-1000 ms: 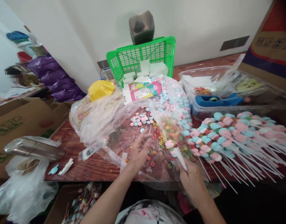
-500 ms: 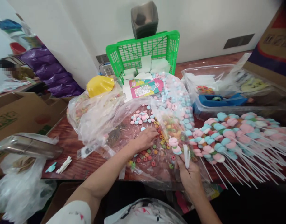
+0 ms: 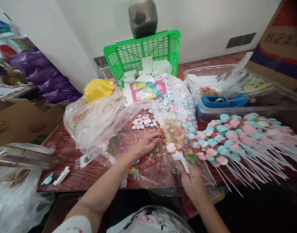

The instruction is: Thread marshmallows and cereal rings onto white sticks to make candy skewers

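White sticks [image 3: 184, 163] have leaned left; right hand [image 3: 193, 181] closed around them, one pink-blue marshmallow stack [image 3: 171, 148] beyond fingertips. Left hand [image 3: 144, 143] half-curled near many rings [image 3: 149, 159], hold unclear.

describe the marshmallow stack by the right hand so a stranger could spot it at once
Start at the green basket at the back, then come down to the right hand. Just beyond it is a small marshmallow stack, pink on top, beside white sticks. Unlike the big pile of marshmallow skewers farther right, it stands alone at the hand.
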Available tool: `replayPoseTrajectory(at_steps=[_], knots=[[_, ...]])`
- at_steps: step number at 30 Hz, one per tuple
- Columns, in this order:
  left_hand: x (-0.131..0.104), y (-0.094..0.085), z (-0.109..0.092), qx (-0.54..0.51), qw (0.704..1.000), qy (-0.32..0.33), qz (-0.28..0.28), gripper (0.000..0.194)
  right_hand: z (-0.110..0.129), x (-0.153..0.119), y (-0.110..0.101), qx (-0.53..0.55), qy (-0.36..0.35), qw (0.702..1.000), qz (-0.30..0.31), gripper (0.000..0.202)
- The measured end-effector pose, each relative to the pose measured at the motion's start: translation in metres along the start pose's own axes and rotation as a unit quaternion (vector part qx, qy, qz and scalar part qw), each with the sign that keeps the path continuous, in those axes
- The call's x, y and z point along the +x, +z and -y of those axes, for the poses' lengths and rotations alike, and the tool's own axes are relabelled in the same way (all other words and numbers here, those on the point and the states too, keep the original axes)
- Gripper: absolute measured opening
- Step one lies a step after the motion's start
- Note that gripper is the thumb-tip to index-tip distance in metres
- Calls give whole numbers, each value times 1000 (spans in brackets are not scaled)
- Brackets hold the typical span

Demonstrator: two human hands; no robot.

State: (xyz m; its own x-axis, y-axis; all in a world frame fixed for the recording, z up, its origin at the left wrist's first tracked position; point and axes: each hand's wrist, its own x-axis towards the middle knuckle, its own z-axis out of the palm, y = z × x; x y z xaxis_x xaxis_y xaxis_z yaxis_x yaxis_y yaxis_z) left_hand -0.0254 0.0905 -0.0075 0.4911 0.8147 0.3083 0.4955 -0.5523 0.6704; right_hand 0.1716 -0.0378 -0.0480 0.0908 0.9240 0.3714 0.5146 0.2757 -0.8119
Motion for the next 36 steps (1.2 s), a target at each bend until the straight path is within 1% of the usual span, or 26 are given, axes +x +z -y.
replayPoseTrajectory(at_steps=[1, 2, 3, 4, 5, 6, 7, 8, 9, 11, 12, 14, 17, 19, 22, 24, 25, 26, 28, 30, 32, 34, 36], knots=[[-5, 0, -2, -60, 996, -54, -44, 23, 1, 0, 0, -3, -10, 1000, 6, 28], [-11, -1, -4, -131, 982, -113, -77, 22, 2, -1, 0, -8, -23, 1000, 14, 28], [-17, -1, -7, -211, 957, -170, -99, 22, 2, -1, 0, -15, -39, 999, 21, 29], [-23, 0, -11, -291, 924, -220, -115, 23, 3, -2, 1, -24, -57, 998, 26, 31], [-28, 1, -16, -365, 886, -257, -128, 23, 3, -3, 2, -35, -76, 996, 30, 33], [-33, 2, -21, -425, 850, -277, -141, 24, 2, -4, 3, -50, -94, 994, 31, 36], [-36, 3, -26, -471, 820, -285, -157, 24, 1, -5, 4, -68, -109, 991, 30, 39], [-39, 5, -32, -502, 798, -284, -176, 24, 1, -6, 5, -85, -122, 988, 28, 42], [-41, 7, -38, -523, 783, -278, -192, 24, 0, -7, 6, -101, -132, 986, 29, 43], [-43, 11, -48, -542, 768, -265, -214, 25, -1, -8, 7, -121, -142, 982, 25, 44], [-44, 13, -52, -542, 768, -259, -221, 26, -1, -8, 7, -124, -144, 981, 22, 43], [-47, 18, -56, -531, 777, -246, -231, 25, 0, -9, 7, -122, -140, 982, 21, 42], [-52, 24, -54, -482, 810, -224, -250, 21, 2, -10, 5, -127, -131, 983, 32, 45], [-56, 25, -52, -423, 843, -201, -263, 18, 4, -10, 4, -158, -129, 978, 38, 48], [-58, 24, -52, -280, 910, -139, -271, 16, 7, -10, 2, -199, -119, 972, 46, 48], [-58, 23, -52, -180, 944, -85, -265, 13, 10, -10, 1, -184, -117, 975, 35, 46], [-58, 24, -51, -145, 952, -66, -262, 12, 12, -10, 1, -163, -118, 979, 20, 45], [-58, 26, -50, -127, 955, -62, -262, 12, 15, -10, 1, -136, -119, 984, 5, 43], [-58, 31, -45, -132, 948, -92, -276, 14, 22, -10, 3, -81, -122, 989, -13, 40], [-58, 35, -41, -158, 932, -136, -297, 21, 28, -10, 5, -47, -130, 990, -17, 38], [-57, 37, -41, -157, 927, -151, -305, 22, 30, -11, 7, -41, -139, 989, -12, 40], [-55, 34, -46, -128, 942, -129, -282, 18, 27, -12, 9, -54, -135, 989, -6, 44], [-54, 30, -53, -111, 960, -96, -237, 13, 20, -12, 9, -85, -123, 989, 8, 49]])
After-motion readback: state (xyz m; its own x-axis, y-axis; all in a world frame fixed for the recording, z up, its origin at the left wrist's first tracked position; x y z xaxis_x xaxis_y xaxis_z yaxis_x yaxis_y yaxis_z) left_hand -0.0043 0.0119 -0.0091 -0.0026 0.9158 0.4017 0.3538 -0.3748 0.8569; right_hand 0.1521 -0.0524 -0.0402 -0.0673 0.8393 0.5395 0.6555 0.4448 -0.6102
